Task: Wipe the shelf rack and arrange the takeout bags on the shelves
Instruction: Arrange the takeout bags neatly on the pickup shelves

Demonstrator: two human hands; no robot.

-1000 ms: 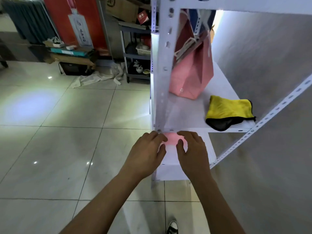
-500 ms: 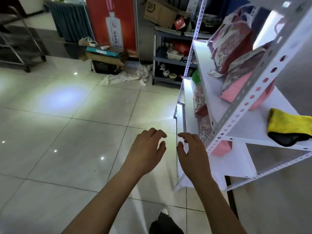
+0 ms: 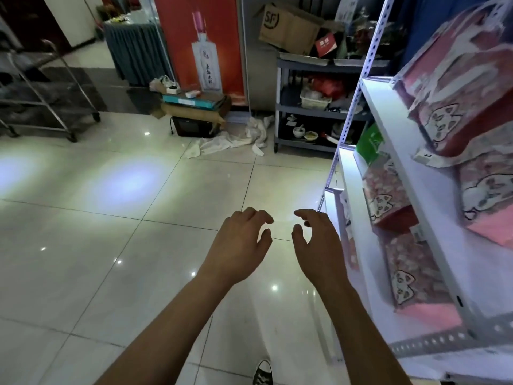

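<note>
Head view.

Left hand (image 3: 238, 245): held out over the glossy pale tiled floor (image 3: 111, 218), fingers loosely curled, thumb apart; holds nothing.

Right hand (image 3: 316, 243): held out beside the left, a small gap between them, fingers likewise loosely curled, holding nothing; just left of the rack's front edge, not touching it.

White metal shelf rack with perforated angle posts (image 3: 372, 54): at the right of the frame, seen along its length, several white shelf boards at different heights.

Pink and red paper takeout bags printed with white cats (image 3: 458, 87): on the upper shelf, lying tilted against one another. More of the same cat-print bags (image 3: 388, 201) on the shelf below, one behind another. One green paper bag (image 3: 370, 140) at the far end of that lower shelf.

Grey plastic utility cart (image 3: 305, 107): beyond the rack, its tiers holding bowls, a basket and small items; a brown cardboard box marked SF (image 3: 288, 26) on top.

Red poster showing a white bottle (image 3: 202, 45): against the far wall, flat boxes stacked at its foot.

White crumpled cloth (image 3: 236, 137): on the floor between the poster and the cart.

Steel wire trolley (image 3: 47, 93): far left.

Dark canvas shoe (image 3: 262, 373): bottom edge, on the floor.
</note>
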